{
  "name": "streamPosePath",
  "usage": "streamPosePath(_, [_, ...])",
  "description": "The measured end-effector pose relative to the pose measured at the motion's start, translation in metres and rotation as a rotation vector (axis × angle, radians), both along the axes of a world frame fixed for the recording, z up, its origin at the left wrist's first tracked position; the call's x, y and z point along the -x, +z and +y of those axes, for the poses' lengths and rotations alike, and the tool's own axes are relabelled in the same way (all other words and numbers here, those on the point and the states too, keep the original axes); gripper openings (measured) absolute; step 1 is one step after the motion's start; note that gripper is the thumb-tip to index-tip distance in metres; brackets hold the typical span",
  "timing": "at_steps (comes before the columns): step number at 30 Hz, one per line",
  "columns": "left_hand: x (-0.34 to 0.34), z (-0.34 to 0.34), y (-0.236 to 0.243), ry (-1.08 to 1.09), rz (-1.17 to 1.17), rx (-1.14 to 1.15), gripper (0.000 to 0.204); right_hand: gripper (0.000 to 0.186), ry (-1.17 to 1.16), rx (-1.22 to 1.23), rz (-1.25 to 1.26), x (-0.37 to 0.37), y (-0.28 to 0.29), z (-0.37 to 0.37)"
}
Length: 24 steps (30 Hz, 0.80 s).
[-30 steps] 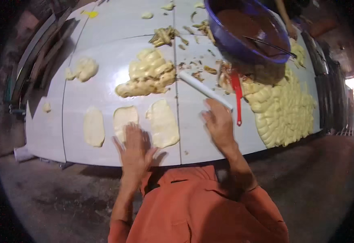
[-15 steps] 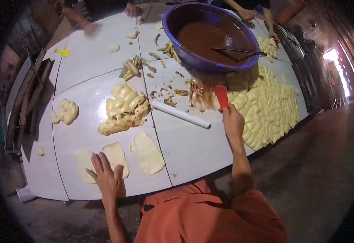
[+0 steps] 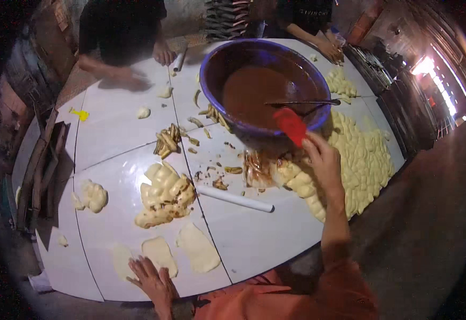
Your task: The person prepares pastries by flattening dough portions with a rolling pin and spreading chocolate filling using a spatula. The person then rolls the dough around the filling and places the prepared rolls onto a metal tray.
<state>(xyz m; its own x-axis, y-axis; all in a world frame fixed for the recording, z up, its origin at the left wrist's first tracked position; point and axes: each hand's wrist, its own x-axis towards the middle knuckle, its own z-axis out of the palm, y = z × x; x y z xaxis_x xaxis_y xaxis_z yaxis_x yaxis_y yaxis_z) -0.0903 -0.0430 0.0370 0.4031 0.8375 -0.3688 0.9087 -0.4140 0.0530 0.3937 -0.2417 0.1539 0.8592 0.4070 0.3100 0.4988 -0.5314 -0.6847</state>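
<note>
My right hand [image 3: 326,161] grips a red plastic scraper [image 3: 290,127], raised at the near rim of a large purple basin [image 3: 209,98] that holds brown paste [image 3: 254,92]. Whether the scraper touches the basin, I cannot tell. On the tabletop, my left hand [image 3: 152,278] lies with fingers spread, touching or beside a flattened dough piece [image 3: 160,255]. Another flat dough sheet [image 3: 199,248] is to its right, and a paler, thin one [image 3: 121,260] to its left. Beyond them sits a brown-smeared dough heap [image 3: 164,196].
A white rolling pin [image 3: 235,199] lies mid-table, near a brown smear [image 3: 257,169] and banana-like pieces [image 3: 167,142]. Many filled-looking dough pieces [image 3: 362,166] cover the right side. A long-handled utensil [image 3: 313,102] rests in the basin. Two people [image 3: 123,32] work across the table.
My right hand has lifted the scraper from the smear on the table to the basin's near rim. My left hand stays by the flat dough. The view has tilted upward.
</note>
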Motion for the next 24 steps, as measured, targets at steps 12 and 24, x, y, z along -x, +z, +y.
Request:
streamPosePath(12, [0.022,-0.046,-0.031,0.335,-0.312,-0.284,0.094,0.026,0.672,0.706,-0.157,-0.145,-0.037,0.119])
streamPosePath(24, [0.013,-0.042,-0.031,0.315,-0.401,-0.335,0.094,0.038,0.641,0.481,0.586,-0.189,-0.025,0.098])
